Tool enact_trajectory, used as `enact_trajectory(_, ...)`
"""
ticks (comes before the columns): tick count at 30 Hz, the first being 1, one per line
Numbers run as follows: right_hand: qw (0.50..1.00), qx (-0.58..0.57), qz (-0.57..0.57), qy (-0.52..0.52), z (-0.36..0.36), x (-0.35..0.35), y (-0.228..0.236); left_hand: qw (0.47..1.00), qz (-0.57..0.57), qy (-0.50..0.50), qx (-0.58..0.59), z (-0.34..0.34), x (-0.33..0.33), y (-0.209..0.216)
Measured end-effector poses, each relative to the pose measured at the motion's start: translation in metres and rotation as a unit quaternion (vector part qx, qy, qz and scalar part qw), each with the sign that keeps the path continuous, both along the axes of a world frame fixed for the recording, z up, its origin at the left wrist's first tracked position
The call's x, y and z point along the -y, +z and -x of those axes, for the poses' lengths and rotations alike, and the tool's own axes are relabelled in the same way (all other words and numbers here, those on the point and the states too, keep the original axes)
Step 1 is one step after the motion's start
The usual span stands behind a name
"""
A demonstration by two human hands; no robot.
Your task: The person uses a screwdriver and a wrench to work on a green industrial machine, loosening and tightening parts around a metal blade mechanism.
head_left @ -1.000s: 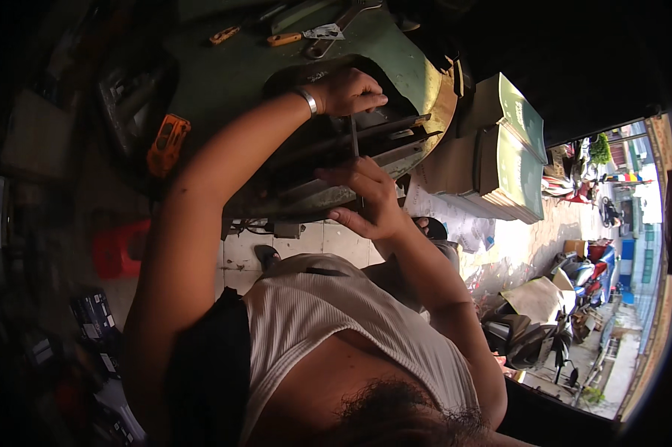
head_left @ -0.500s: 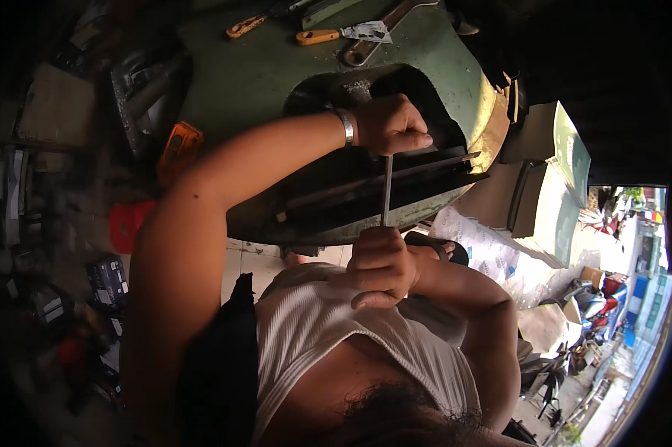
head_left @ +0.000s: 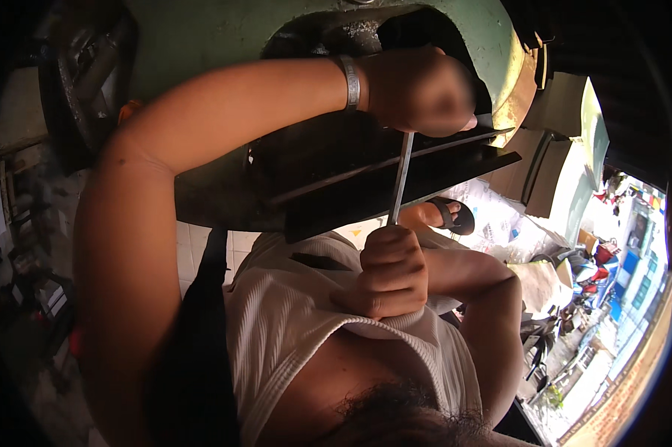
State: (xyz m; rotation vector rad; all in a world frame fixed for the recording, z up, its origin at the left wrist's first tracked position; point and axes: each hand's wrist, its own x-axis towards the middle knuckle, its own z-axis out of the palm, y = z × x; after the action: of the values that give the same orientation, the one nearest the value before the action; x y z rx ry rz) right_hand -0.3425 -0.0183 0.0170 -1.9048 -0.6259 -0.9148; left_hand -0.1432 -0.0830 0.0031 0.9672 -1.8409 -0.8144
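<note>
A thin, straight grey metal rod (head_left: 402,179) runs between my two hands, leaning slightly right toward its far end. My right hand (head_left: 392,272), close to my chest, is closed in a fist around its near end; any handle there is hidden. My left hand (head_left: 418,93), wearing a silver bracelet (head_left: 351,83), is closed at the far end, its fingers partly blurred. Beneath the left hand lies the dark opening of a green machine body (head_left: 202,33). Two long dark strips (head_left: 455,175) stretch across the near side of that opening, behind the rod.
Stacks of large paper sheets (head_left: 563,179) stand at the right, beside white wrapping (head_left: 492,216). A sandalled foot (head_left: 451,216) is on the floor beyond my right forearm. Dark machinery (head_left: 90,82) is at the far left, and a bright street scene (head_left: 611,298) at the right.
The view has shifted, so the tools on the green top have left the frame. The rod tilts more to the right at its far end, with both hands still on it.
</note>
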Motion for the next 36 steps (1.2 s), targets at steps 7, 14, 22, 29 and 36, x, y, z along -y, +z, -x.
enact_trajectory(7, 0.999, -0.012, 0.032, -0.040, -0.005, -0.007, 0.013, 1.000, 0.027, -0.008, -0.007, 0.007, 0.005, 0.000)
enact_trajectory(14, 0.996, -0.019, 0.069, -0.045, 0.004, -0.005, 0.005, 0.999, 0.021, -0.016, -0.026, 0.006, 0.006, -0.006)
enact_trajectory(22, 0.964, -0.098, 0.033, -0.246, 0.034, -0.016, 0.015, 0.962, 0.168, 0.171, 0.134, 0.005, -0.018, 0.016)
enact_trajectory(29, 0.830, -0.099, -0.395, -0.382, 0.078, -0.040, -0.029, 0.928, 0.196, 0.311, 0.057, 0.016, -0.133, 0.026)
enact_trajectory(36, 0.738, -0.332, -0.555, -0.192, 0.060, -0.056, 0.001, 0.837, 0.151, 0.512, 0.125, -0.014, -0.272, -0.021)
